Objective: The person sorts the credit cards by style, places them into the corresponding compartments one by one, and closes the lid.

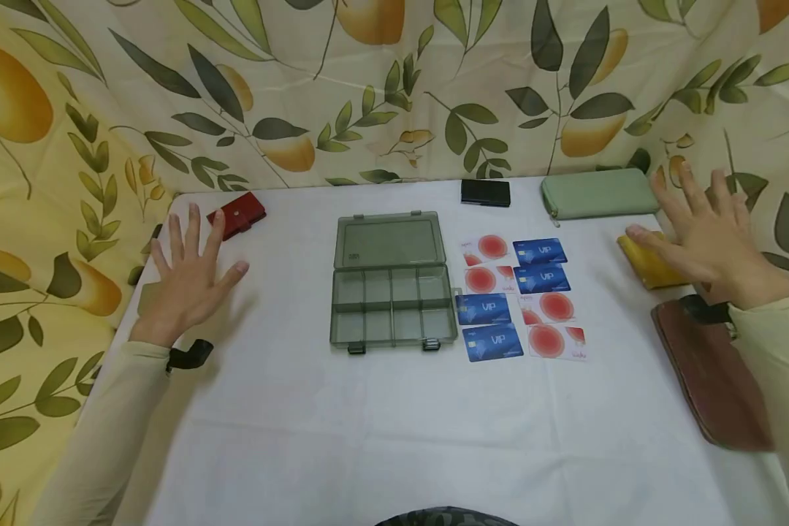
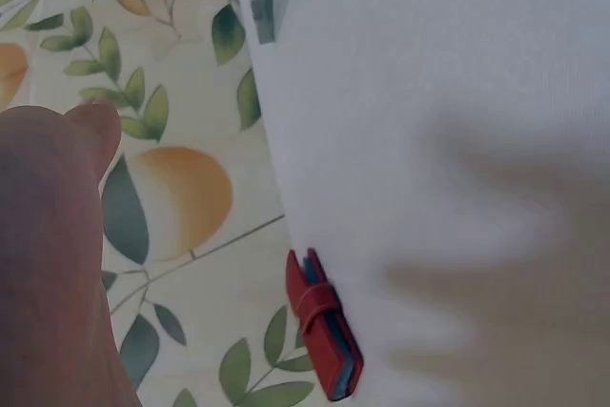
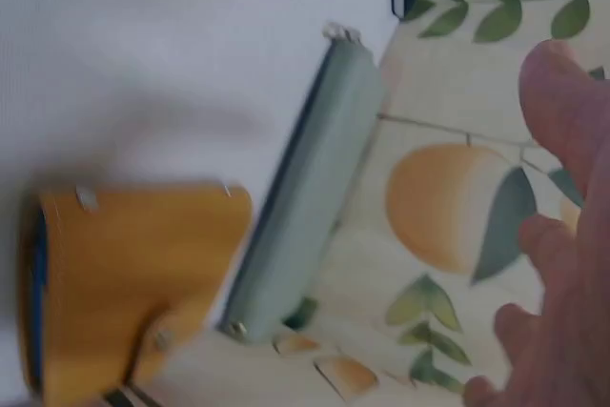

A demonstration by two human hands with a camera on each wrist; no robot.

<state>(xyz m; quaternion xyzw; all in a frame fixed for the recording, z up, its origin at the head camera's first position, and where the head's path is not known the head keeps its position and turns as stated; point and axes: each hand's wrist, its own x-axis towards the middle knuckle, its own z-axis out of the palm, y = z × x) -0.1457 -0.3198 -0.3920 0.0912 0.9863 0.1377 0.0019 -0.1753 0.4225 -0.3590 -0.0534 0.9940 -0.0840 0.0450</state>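
Fruit-patterned cloth (image 1: 394,109) hangs behind the white table (image 1: 269,416) before you. Your left hand (image 1: 187,285) is spread wide, holding nothing, near the red wallet (image 1: 245,212). Your right hand (image 1: 719,237), also spread and empty, is nearest the yellow wallet (image 1: 654,272), close to the green wallet (image 1: 601,194) and brown pouch (image 1: 713,383). Between your hands lie the opened compartment box (image 1: 392,269) and, just beside it, eight cards (image 1: 542,278).

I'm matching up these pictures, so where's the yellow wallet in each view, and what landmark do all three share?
Head: the yellow wallet is at right, below the green wallet, partly behind the right hand.
Left wrist: not in it.
Right wrist: lower left, beside the green wallet.
Shared landmark: the white tablecloth, in all three.
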